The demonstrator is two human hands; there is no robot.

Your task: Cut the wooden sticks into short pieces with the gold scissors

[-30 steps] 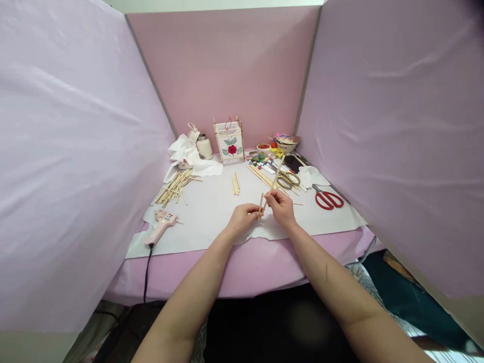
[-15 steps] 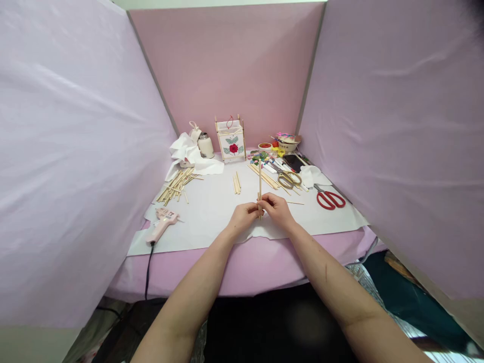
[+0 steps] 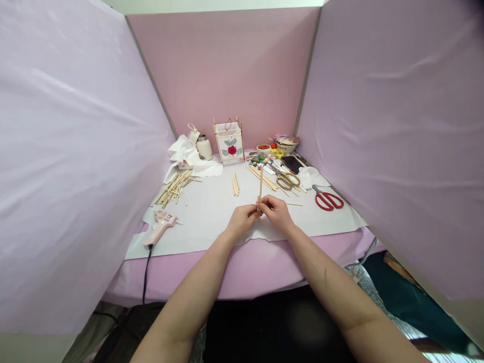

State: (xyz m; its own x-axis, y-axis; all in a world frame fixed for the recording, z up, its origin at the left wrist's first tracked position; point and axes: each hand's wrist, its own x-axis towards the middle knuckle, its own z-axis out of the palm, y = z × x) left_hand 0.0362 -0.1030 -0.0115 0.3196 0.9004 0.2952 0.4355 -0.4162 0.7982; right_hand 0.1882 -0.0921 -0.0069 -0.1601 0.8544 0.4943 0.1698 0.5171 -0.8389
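Observation:
My left hand and my right hand meet at the middle of the white paper sheet. A long thin wooden stick stands upright, pinched in my right fingers. A short wooden stick lies against it, held in my left fingers, and the fingers hide most of it. A loose stick lies just right of my right hand.
A heap of wooden sticks lies at left, with a pink glue gun nearer me. Further back stand a small paper lantern and craft supplies. Red scissors lie at right. Pink walls enclose three sides.
The long stick has swung from tilted right to upright, now alongside the short stick. My hands have drawn closer together.

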